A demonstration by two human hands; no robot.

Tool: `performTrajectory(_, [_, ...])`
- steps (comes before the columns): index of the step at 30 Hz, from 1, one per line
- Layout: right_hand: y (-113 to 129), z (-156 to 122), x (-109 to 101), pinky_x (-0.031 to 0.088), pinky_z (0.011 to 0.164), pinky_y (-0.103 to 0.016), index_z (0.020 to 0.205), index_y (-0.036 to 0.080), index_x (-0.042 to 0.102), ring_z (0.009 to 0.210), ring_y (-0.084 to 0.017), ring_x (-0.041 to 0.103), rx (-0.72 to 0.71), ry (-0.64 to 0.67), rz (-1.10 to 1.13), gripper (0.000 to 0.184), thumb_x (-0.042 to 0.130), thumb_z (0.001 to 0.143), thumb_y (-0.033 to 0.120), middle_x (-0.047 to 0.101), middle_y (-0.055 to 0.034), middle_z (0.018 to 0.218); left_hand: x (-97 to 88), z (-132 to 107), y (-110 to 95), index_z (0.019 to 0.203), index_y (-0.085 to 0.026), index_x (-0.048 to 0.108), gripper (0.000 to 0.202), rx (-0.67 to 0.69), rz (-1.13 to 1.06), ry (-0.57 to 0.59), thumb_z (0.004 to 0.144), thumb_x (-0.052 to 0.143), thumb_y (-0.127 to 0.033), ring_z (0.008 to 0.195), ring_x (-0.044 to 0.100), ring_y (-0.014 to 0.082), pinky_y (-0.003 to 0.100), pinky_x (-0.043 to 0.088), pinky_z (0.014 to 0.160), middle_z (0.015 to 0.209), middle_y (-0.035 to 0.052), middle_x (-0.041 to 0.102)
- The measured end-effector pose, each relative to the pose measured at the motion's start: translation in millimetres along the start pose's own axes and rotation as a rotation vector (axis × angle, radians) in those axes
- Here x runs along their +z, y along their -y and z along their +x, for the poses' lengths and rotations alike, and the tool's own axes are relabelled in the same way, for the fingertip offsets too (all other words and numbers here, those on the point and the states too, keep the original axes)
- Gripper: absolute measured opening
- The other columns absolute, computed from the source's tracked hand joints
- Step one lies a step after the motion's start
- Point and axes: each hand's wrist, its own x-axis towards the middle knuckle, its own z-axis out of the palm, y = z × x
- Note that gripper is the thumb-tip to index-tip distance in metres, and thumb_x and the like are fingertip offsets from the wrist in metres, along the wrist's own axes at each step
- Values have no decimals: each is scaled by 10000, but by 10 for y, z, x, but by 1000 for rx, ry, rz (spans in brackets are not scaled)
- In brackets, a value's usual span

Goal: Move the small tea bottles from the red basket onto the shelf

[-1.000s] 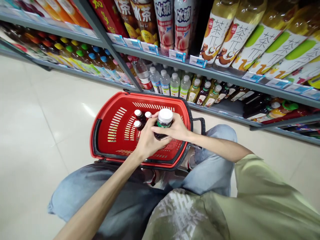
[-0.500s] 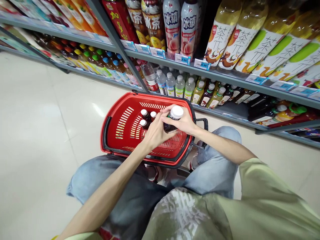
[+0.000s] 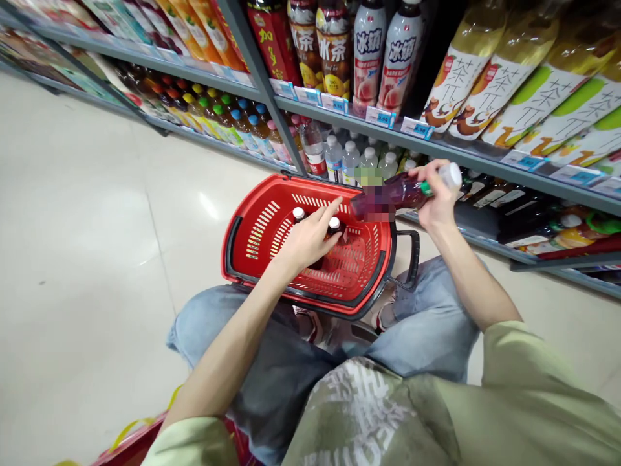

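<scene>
A red shopping basket (image 3: 252,223) stands on the floor in front of my knees. Inside it stand small dark bottles with white caps (image 3: 298,213). My left hand (image 3: 310,239) reaches into the basket, fingers loosely spread over the bottles, touching one cap. My right hand (image 3: 436,194) is raised to the right of the basket, near the lower shelf. It grips a dark purple bottle with a white cap (image 3: 407,189), held on its side with the cap pointing right.
Store shelves (image 3: 436,145) run along the top, with large tea bottles above and small drink bottles (image 3: 339,158) below. Price tags line the shelf edge. Pale tiled floor (image 3: 97,213) spreads to the left. A red and yellow item (image 3: 130,433) sits at the bottom left.
My right hand has lifted the dark bottle up and to the right, out over the basket's edge, tipping it sideways. My left hand let go of it and stays in the basket.
</scene>
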Motion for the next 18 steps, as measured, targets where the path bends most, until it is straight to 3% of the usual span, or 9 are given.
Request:
performTrajectory(4, [-18,290,-398,574,901,-426,872,228,583,918,-208,702,-71,-165,-180,377,648,880,600,543,5,779,121,-119,66,1529,-174,426,558,40,206,460,1020,496,-390,1162,669,320,416,535,947,1349,178,634])
performTrajectory(6, [-18,377,-567,577,908,-438,860,227,567,915,-214,710,-128,-220,-211,362,649,887,579,526,8,772,231,-184,57,1522,-190,447,591,44,194,677,1015,487,-491,1202,655,335,427,517,979,1378,182,628])
performTrajectory(8, [-23,436,-706,583,899,-441,826,233,534,847,-208,715,-197,-252,-204,343,696,863,533,507,22,734,325,-237,29,1530,-190,435,644,22,179,813,1005,469,-561,1250,628,349,439,504,1003,1405,186,616])
performTrajectory(13, [-106,546,-1106,593,845,-436,784,241,521,740,-207,692,-233,-300,-341,375,770,789,520,560,17,706,406,-255,-69,1515,-146,454,643,26,225,879,1012,456,-547,1280,608,369,461,493,1012,1373,214,632])
performTrajectory(18, [-303,549,-1804,580,829,-399,801,189,583,836,-229,690,28,-292,-731,352,757,789,495,661,-59,806,389,-204,-189,1520,-139,451,625,95,257,807,1025,440,-522,1273,618,364,445,496,996,1426,224,598])
